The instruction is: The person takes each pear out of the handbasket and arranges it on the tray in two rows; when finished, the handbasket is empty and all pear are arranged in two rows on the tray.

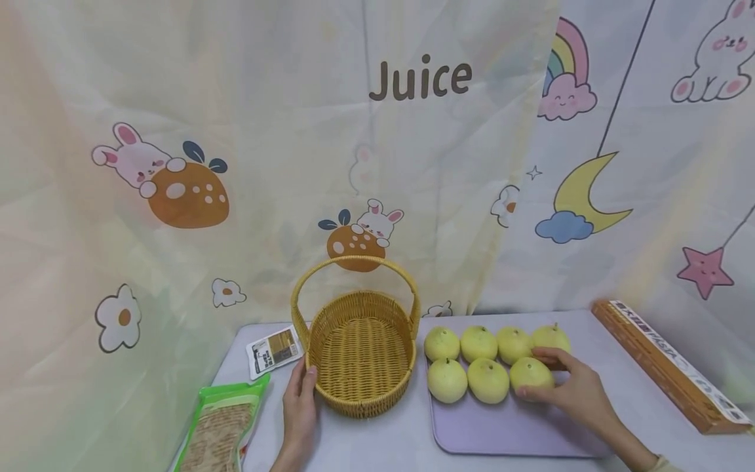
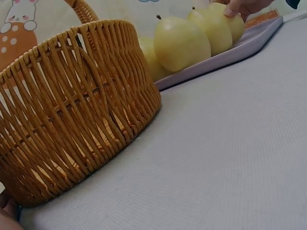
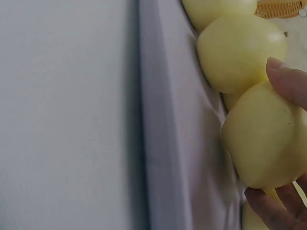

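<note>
My right hand (image 1: 575,390) grips a yellow pear (image 1: 531,373) at the right end of the front row on a purple tray (image 1: 489,432). In the right wrist view the thumb lies on one side of this pear (image 3: 264,139), the fingers on the opposite side. Several more pears, such as one at the front left (image 1: 447,380), sit in two rows on the tray. My left hand (image 1: 301,406) rests its fairly straight fingers against the left outer wall of a wicker basket (image 1: 362,357) with a tall handle. Nothing lies inside the basket.
A small white-and-brown packet (image 1: 274,351) lies left of the basket, and a green-edged food bag (image 1: 221,426) nearer the front left. Along the table's right side runs a long orange box (image 1: 669,367). A printed curtain (image 1: 265,164) hangs behind the table.
</note>
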Action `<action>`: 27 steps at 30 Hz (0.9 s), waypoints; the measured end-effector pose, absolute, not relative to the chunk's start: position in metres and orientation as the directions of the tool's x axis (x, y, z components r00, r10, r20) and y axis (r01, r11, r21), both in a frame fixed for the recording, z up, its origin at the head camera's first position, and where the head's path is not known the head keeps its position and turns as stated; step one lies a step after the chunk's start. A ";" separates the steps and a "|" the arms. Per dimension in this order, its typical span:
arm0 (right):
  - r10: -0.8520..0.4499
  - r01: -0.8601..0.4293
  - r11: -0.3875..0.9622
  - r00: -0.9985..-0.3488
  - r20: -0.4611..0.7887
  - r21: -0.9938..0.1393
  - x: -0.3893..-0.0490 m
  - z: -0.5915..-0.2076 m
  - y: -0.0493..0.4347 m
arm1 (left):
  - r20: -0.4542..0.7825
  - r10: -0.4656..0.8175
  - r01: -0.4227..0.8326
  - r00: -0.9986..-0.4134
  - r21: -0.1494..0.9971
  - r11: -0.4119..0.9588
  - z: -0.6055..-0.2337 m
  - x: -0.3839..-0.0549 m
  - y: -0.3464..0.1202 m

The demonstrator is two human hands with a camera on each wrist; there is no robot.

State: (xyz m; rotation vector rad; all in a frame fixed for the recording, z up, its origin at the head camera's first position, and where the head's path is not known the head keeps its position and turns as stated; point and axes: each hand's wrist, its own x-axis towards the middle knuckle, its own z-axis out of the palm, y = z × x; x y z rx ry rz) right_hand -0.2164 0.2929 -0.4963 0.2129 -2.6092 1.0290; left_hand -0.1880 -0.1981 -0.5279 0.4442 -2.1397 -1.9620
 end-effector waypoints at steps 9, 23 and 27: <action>0.001 -0.196 0.710 -0.960 0.279 -0.677 -0.213 -0.500 0.289 | -0.053 -0.355 -0.081 -0.933 0.994 0.066 -0.528 -0.186 -0.198; -0.104 -0.260 0.687 -0.959 0.263 -0.678 -0.215 -0.504 0.293 | -0.032 -0.341 -0.060 -0.939 0.996 0.072 -0.527 -0.187 -0.197; -0.121 -0.293 0.678 -0.949 0.290 -0.675 -0.214 -0.502 0.294 | -0.005 -0.310 -0.023 -0.951 0.998 0.052 -0.526 -0.186 -0.196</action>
